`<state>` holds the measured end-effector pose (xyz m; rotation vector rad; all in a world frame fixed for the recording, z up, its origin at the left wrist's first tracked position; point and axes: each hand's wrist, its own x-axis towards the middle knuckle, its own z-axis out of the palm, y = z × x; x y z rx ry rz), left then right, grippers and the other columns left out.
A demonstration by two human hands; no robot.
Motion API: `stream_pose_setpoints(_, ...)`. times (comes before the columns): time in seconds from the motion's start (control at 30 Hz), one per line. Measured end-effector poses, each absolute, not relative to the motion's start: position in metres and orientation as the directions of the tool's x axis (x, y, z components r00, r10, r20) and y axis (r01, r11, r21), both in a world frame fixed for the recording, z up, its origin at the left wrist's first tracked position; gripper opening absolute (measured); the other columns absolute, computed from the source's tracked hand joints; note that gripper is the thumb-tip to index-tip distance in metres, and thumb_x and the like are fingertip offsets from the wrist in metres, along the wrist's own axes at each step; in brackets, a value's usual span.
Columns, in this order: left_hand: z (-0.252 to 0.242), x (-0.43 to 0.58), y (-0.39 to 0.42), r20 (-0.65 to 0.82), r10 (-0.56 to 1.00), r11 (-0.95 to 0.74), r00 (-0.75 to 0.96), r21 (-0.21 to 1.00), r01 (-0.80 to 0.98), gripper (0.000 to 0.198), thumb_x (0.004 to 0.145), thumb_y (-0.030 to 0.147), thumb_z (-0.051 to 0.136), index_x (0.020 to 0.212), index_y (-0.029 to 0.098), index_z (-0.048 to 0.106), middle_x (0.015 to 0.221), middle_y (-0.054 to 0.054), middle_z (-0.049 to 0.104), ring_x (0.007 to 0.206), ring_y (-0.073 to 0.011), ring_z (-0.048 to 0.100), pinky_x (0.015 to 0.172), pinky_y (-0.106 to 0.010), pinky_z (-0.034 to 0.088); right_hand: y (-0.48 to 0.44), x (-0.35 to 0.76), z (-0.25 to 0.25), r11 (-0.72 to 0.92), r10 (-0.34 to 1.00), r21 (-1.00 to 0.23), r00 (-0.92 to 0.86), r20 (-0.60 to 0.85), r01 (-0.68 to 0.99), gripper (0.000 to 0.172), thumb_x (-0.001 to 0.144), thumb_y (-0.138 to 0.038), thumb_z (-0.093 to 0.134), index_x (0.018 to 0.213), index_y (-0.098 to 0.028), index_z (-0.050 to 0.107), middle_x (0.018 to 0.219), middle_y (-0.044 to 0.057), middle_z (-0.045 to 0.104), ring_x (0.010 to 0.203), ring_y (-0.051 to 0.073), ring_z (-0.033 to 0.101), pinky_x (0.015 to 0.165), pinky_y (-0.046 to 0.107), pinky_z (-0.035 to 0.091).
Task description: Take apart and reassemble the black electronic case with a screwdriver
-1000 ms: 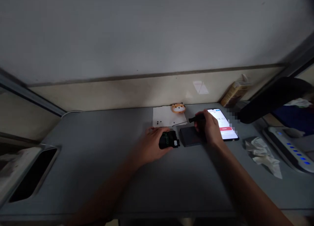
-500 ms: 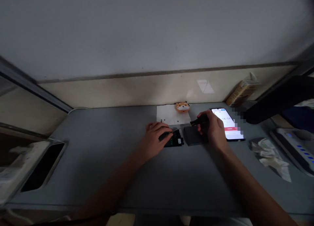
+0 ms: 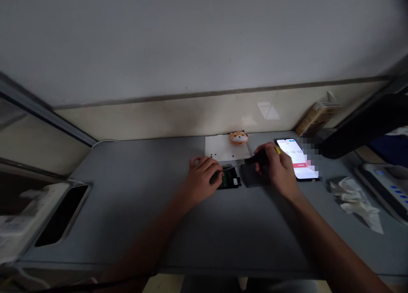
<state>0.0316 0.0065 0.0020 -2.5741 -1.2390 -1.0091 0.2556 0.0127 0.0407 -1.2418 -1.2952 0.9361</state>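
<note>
My right hand (image 3: 279,167) is closed around the dark handle of a screwdriver (image 3: 251,159), a bit of yellow showing at its back end. The thin metal shaft runs left and its tip ends by the fingers of my left hand (image 3: 205,176). Those fingers are curled over the left part of a small black device with a green circuit board (image 3: 231,180), lying flat on the desk; what the fingertips pinch is partly hidden. A dark flat rectangular case (image 3: 251,176) lies just right of the board, partly below my right hand.
Behind the hands lies white paper (image 3: 219,146) with several tiny dark screws and an orange animal-faced case (image 3: 239,137). To the right are a lit phone (image 3: 295,157), crumpled tissue (image 3: 357,201), a carton (image 3: 317,116) and a power strip (image 3: 385,187). The desk (image 3: 127,191) has a cutout at left.
The view has shifted slightly. My right hand has turned the screwdriver, so its yellow end now shows. The left hand stays on the board.
</note>
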Motion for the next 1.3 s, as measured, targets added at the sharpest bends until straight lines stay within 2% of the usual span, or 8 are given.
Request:
stream_pose_setpoints(0.17,0.004,0.030,0.006,0.600,0.631,-0.670,0.492,0.101,0.736,0.016,0.097,0.018,0.054,0.090,0.022,0.067,0.089,-0.001,0.075,0.086,-0.0180,0.065,0.096,-0.038,0.038,0.006,0.255,0.041,0.327,0.935,-0.919,0.069,0.349,0.219,0.035,0.093,-0.059,0.057,0.094,-0.024,0.064,0.063,-0.003,0.057,0.049,0.012,0.054,0.045,0.026,0.041)
stream_pose_setpoints(0.3,0.006,0.031,0.003,0.580,0.568,-0.723,0.585,0.011,0.691,0.018,0.100,0.017,0.053,0.093,0.021,0.069,0.093,-0.002,0.076,0.092,-0.0188,0.066,0.097,-0.039,0.037,0.001,0.254,0.041,0.445,0.884,-0.858,0.029,0.468,0.257,0.020,0.093,-0.043,0.063,0.089,-0.024,0.066,0.076,-0.001,0.064,0.054,0.011,0.056,0.050,0.026,0.045)
stream_pose_setpoints(0.43,0.005,0.031,0.002,0.496,0.646,-0.707,0.581,0.101,0.700,0.020,0.101,0.022,0.051,0.107,0.021,0.070,0.105,-0.005,0.076,0.101,-0.0210,0.066,0.101,-0.041,0.039,0.001,0.255,0.041,0.476,0.855,-0.818,0.048,0.516,0.324,0.017,0.093,-0.038,0.062,0.086,-0.024,0.066,0.072,-0.001,0.063,0.055,0.011,0.055,0.051,0.026,0.044)
stream_pose_setpoints(0.57,0.002,0.029,0.005,0.341,0.743,-0.657,0.576,0.213,0.723,0.042,0.100,0.041,0.055,0.135,0.020,0.060,0.128,-0.012,0.070,0.118,-0.0284,0.063,0.106,-0.048,0.040,0.004,0.255,0.038,0.444,0.857,-0.798,0.068,0.512,0.406,0.024,0.095,-0.044,0.059,0.084,-0.023,0.065,0.065,-0.002,0.060,0.053,0.011,0.052,0.049,0.025,0.041)
stream_pose_setpoints(0.7,-0.001,0.030,0.006,0.259,0.756,-0.655,0.601,0.290,0.698,0.056,0.098,0.050,0.057,0.145,0.020,0.052,0.139,-0.013,0.064,0.126,-0.0296,0.060,0.112,-0.049,0.038,0.006,0.255,0.035,0.424,0.870,-0.791,0.046,0.491,0.441,0.030,0.096,-0.049,0.057,0.084,-0.023,0.064,0.066,-0.002,0.061,0.054,0.012,0.051,0.051,0.025,0.040)
stream_pose_setpoints(0.93,-0.001,0.031,0.007,0.231,0.750,-0.661,0.620,0.309,0.684,0.052,0.098,0.048,0.057,0.144,0.025,0.052,0.140,-0.010,0.064,0.129,-0.0273,0.059,0.115,-0.048,0.037,0.005,0.254,0.034,0.398,0.883,-0.797,0.044,0.467,0.455,0.032,0.095,-0.052,0.056,0.084,-0.023,0.064,0.063,-0.003,0.059,0.052,0.012,0.049,0.049,0.026,0.037)
stream_pose_setpoints(1.3,-0.003,0.032,0.007,0.316,0.731,-0.682,0.605,0.312,0.662,0.044,0.094,0.041,0.067,0.132,0.022,0.059,0.128,-0.010,0.070,0.119,-0.0255,0.064,0.109,-0.044,0.041,0.004,0.253,0.037,0.387,0.891,-0.806,0.042,0.451,0.448,0.033,0.093,-0.054,0.059,0.082,-0.024,0.063,0.065,-0.002,0.061,0.054,0.012,0.050,0.053,0.027,0.039)
